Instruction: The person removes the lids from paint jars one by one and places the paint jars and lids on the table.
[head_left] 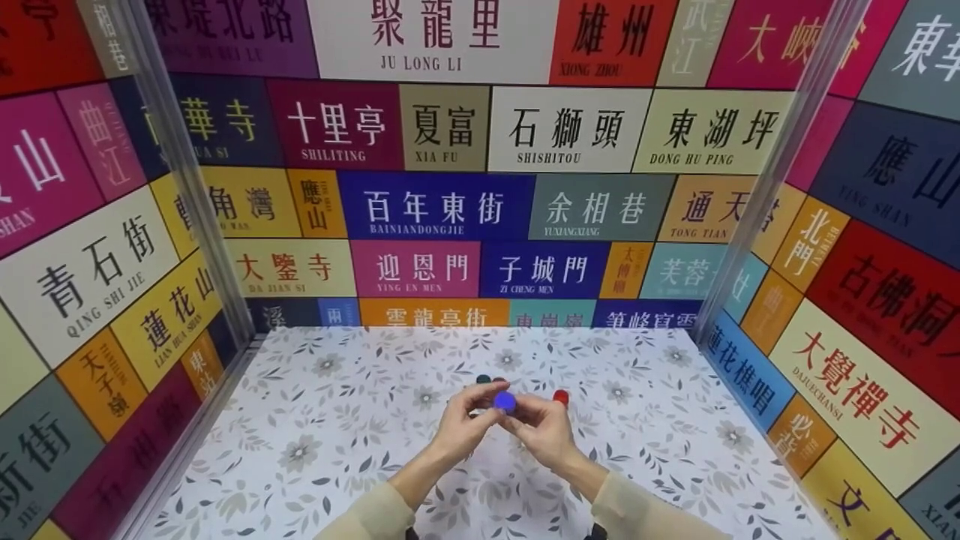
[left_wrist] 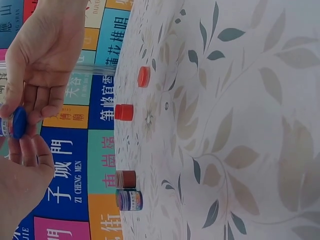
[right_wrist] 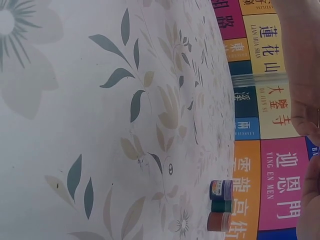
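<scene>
Both hands meet above the middle of the floral-patterned worktop [head_left: 315,450]. A small round paint pot with a blue screw cap [head_left: 505,402] sits between them, lifted off the surface. The left hand [head_left: 459,429] pinches the pot with curled fingertips; the right hand [head_left: 543,429] has thumb and fingers curled round the blue cap, as the left wrist view shows [left_wrist: 19,121].

Judged step: turning the cap on or off the pot. To do it well: keep the pot upright, hold the body still with the left hand, let only the right-hand fingertips rotate, squeeze lightly so the pot does not tip or spill.

Standing on the worktop beyond the hands: a red-capped pot [left_wrist: 124,112], an orange-red cap or pot [left_wrist: 144,76], a brown-capped pot [left_wrist: 125,178], a dark blue-labelled pot [left_wrist: 129,199].
</scene>
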